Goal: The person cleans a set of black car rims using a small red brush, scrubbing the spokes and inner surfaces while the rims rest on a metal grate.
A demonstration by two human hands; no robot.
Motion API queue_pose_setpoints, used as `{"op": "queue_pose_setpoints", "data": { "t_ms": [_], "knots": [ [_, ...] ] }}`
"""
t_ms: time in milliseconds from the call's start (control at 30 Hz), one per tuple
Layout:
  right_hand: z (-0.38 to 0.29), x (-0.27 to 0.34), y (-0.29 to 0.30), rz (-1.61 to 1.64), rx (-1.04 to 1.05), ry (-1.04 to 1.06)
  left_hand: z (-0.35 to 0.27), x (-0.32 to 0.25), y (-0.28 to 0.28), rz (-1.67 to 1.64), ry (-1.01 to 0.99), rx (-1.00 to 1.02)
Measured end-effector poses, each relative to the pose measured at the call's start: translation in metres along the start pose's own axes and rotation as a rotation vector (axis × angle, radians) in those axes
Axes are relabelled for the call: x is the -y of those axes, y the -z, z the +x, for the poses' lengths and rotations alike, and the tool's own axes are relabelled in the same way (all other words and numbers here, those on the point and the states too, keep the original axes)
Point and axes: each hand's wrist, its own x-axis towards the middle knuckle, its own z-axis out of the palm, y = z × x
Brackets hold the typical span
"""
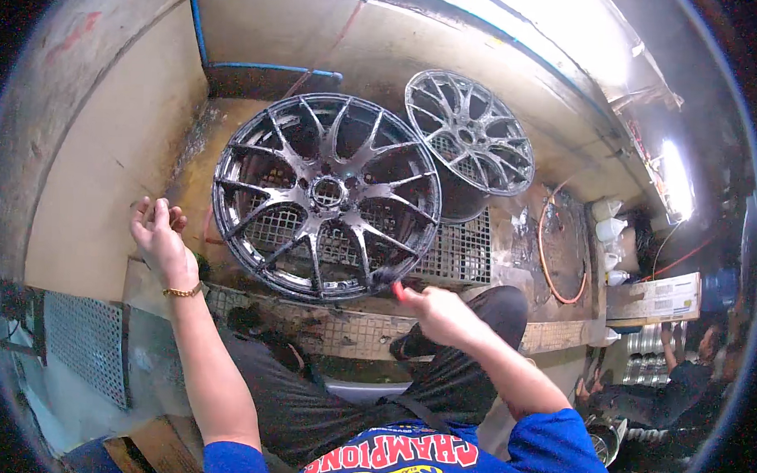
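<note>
A dark, glossy multi-spoke alloy wheel rim [317, 229] lies face up before me, its surface wet-looking. My right hand [437, 310] grips the red handle of a brush [398, 291]. The dark bristles, somewhat blurred, are at the wheel's near right edge. My left hand [163, 238] is raised to the left of the wheel, apart from it, with loosely curled fingers and nothing in them. A second multi-spoke wheel rim [466, 137], streaked with whitish foam or water, leans behind the first at the right.
Perforated grating [462, 255] lies beneath the wheels. An orange hose [543, 242] curves at the right, near several white plastic jugs [611, 229]. Walls enclose the back and left, with a blue pipe [272, 67] in the far corner. Another person [667, 390] is at the far right.
</note>
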Motion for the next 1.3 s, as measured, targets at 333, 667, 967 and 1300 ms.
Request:
{"op": "queue_pose_setpoints", "data": {
  "t_ms": [333, 667, 967, 1300],
  "knots": [
    [-0.007, -0.003, -0.029, -0.121, -0.193, -0.192, -0.004, -0.001, 0.001, -0.007, 0.004, -0.011],
    [-0.004, 0.019, -0.048, -0.224, -0.125, -0.199, -0.001, -0.004, 0.001, -0.029, 0.001, -0.006],
    [-0.005, 0.013, -0.036, -0.297, -0.166, -0.133, 0.000, -0.006, 0.002, -0.060, 0.006, -0.020],
    [-0.004, 0.038, -0.032, -0.268, -0.101, -0.127, -0.002, -0.002, 0.005, -0.054, -0.003, -0.004]
  ]
}}
